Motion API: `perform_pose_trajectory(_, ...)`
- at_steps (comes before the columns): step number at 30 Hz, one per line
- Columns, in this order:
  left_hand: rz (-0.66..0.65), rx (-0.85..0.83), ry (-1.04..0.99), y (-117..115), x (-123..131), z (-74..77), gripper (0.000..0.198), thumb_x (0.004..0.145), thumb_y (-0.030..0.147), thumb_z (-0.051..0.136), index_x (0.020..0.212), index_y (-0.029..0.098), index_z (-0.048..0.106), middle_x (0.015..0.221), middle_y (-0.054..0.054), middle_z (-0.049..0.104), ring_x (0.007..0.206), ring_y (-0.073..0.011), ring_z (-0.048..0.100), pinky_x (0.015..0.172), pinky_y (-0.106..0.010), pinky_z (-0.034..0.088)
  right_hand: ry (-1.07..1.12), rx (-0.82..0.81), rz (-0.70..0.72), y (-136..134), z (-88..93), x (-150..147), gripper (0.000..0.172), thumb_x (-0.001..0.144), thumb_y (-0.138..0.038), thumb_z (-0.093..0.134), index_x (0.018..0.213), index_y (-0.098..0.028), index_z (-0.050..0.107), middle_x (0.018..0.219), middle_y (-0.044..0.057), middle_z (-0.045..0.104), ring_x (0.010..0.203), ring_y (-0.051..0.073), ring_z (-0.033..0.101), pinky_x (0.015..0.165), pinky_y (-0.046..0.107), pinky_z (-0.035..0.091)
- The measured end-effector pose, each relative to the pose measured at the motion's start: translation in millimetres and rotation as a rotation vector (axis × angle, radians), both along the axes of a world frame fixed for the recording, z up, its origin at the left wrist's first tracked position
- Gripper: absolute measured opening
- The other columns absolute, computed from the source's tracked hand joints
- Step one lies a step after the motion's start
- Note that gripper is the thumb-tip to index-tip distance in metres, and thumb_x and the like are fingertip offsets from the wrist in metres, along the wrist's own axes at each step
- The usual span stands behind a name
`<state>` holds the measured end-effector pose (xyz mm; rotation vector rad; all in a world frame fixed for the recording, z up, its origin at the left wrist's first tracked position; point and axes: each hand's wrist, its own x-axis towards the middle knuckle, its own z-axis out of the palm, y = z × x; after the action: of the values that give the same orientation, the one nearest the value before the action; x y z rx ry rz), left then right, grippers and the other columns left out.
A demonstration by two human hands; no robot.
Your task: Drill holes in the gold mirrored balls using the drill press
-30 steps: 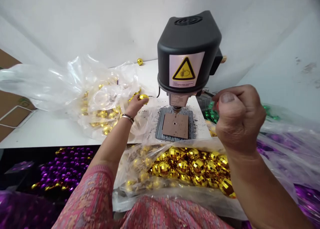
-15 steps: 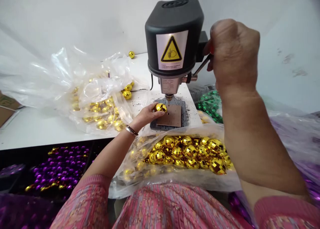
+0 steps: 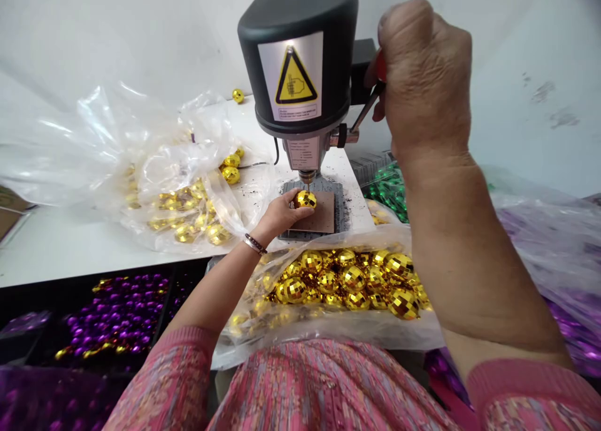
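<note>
My left hand point(image 3: 280, 215) holds a gold mirrored ball point(image 3: 305, 199) just below the tip of a bench drill's bit point(image 3: 307, 179), over a brown pad point(image 3: 323, 213) on the grey drill base point(image 3: 300, 235). I cannot tell whether the bit touches the ball. My right hand point(image 3: 425, 80) is raised beside the black drill head point(image 3: 295, 61), closed around the red-tipped feed lever point(image 3: 369, 108). The lever's grip is mostly hidden inside that hand.
An open plastic bag of gold mirrored balls point(image 3: 347, 280) lies in front of the drill, with another bag point(image 3: 183, 193) to its left on the white table point(image 3: 61, 249). Dark drilling debris is scattered nearby. Purple balls point(image 3: 117, 315) lie below left; green balls point(image 3: 387, 193) lie right.
My left hand has brought the gold ball closer beneath the bit. My right hand has stayed on the lever, and the view has shifted slightly.
</note>
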<state>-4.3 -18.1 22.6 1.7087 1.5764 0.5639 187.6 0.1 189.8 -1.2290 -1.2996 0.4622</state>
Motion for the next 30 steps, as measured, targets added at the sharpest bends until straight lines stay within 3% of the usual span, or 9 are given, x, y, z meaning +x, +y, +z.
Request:
perform_pose_trajectory(6,0.003,0.073,0.126,-3,6,3.1,0.067,0.078,0.031,0.082,0.141,0.017,0.063,0.108,-0.006,0.077,0.097,-0.021,0.069,0.092,-0.028,0.051,-0.001,0.001,-0.008,0,-1.0,-1,0.038,0.097,-0.036,0.043,0.067,-0.014,0.037,0.068,-0.006,0.034,0.065,-0.003,0.031,0.064,0.013,0.028)
perform_pose_trajectory(16,-0.027,0.005,0.006,5,3,-9.7,0.078,0.071,0.026,0.085,0.145,0.017,0.061,0.108,-0.006,0.077,0.104,-0.0241,0.07,0.098,-0.031,0.05,-0.033,0.058,0.022,-8,-4.9,1,0.037,0.099,-0.031,0.049,0.066,-0.015,0.041,0.065,-0.004,0.041,0.065,0.002,0.036,0.062,0.017,0.033)
perform_pose_trajectory(21,-0.011,0.027,-0.041,3,4,-18.5,0.08,0.071,0.029,0.085,0.146,0.017,0.06,0.112,-0.005,0.076,0.105,-0.0225,0.069,0.098,-0.03,0.049,-0.08,0.11,0.079,-27,-19.0,3,0.031,0.095,-0.031,0.05,0.069,-0.017,0.042,0.065,-0.005,0.045,0.06,0.003,0.039,0.06,0.021,0.03)
perform_pose_trajectory(27,-0.017,0.039,-0.05,2,5,-17.0,0.077,0.072,0.028,0.083,0.145,0.018,0.061,0.106,-0.003,0.076,0.101,-0.0207,0.067,0.096,-0.029,0.049,-0.144,0.145,0.034,-48,-38.4,3,0.024,0.088,-0.028,0.053,0.069,-0.019,0.041,0.062,-0.006,0.038,0.061,0.004,0.033,0.063,0.021,0.032)
perform_pose_trajectory(30,-0.013,0.033,-0.055,1,6,-16.2,0.078,0.071,0.028,0.083,0.145,0.019,0.061,0.103,-0.002,0.075,0.099,-0.0195,0.067,0.094,-0.028,0.048,-0.212,0.145,0.014,-56,-46.8,3,0.019,0.085,-0.027,0.053,0.07,-0.02,0.044,0.062,-0.005,0.043,0.061,0.005,0.037,0.064,0.023,0.035)
